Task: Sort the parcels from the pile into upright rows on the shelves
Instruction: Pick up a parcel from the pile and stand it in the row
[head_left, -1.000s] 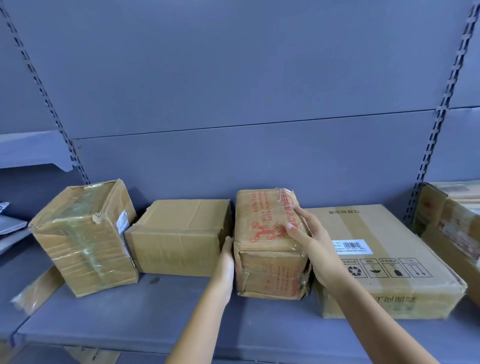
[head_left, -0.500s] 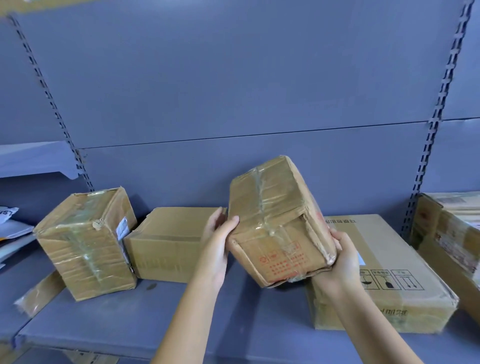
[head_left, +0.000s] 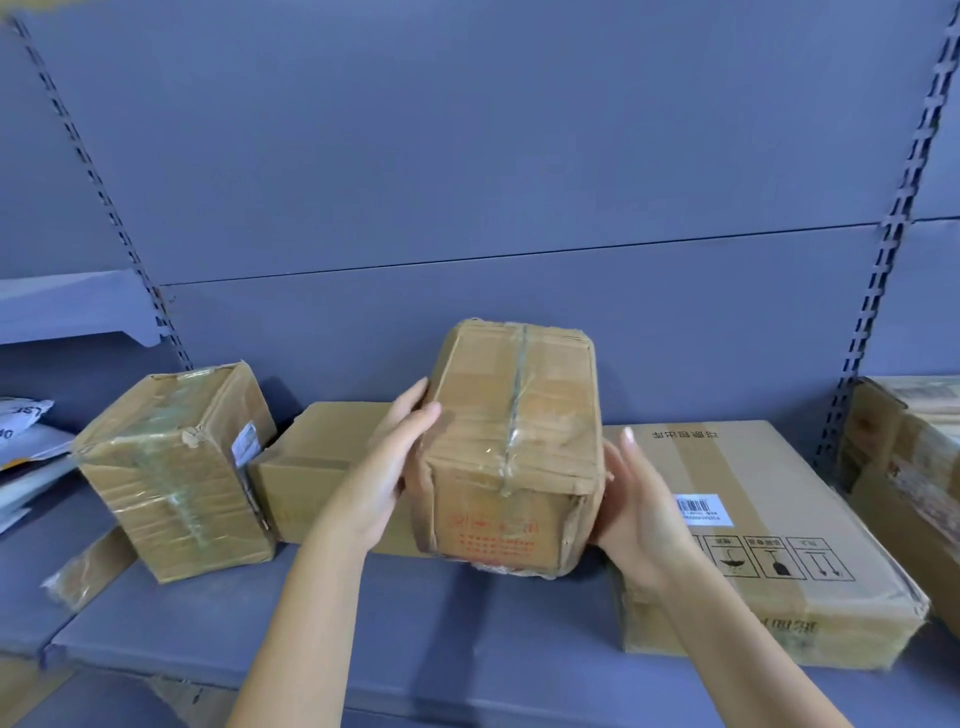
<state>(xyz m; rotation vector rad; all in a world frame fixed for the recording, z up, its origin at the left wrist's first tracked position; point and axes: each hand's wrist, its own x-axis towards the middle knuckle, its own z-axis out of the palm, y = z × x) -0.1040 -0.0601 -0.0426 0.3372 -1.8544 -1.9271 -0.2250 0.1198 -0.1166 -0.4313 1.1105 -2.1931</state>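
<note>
Shelf (head_left: 311, 634): big flat carton (head_left: 779, 545) lies at R end, label up. Taped box (head_left: 171, 467) stands near L end, plain box (head_left: 322, 452) just beside it at the back edge. Parcel (head_left: 514, 452) is held over shelf middle, taped seam up, btwn both palms. L hand (head_left: 384, 467) presses its L side, R hand (head_left: 644, 514) its R side, fingers straight, not curled round.

Large flat brown cardboard box (head_left: 753, 467): white barcode label (head_left: 704, 511), black handling pictograms (head_left: 779, 558), Chinese print. White plastic mailer (head_left: 26, 431): "40". Middle tape-bound brown cardboard box (head_left: 511, 447): red print, illegible.
</note>
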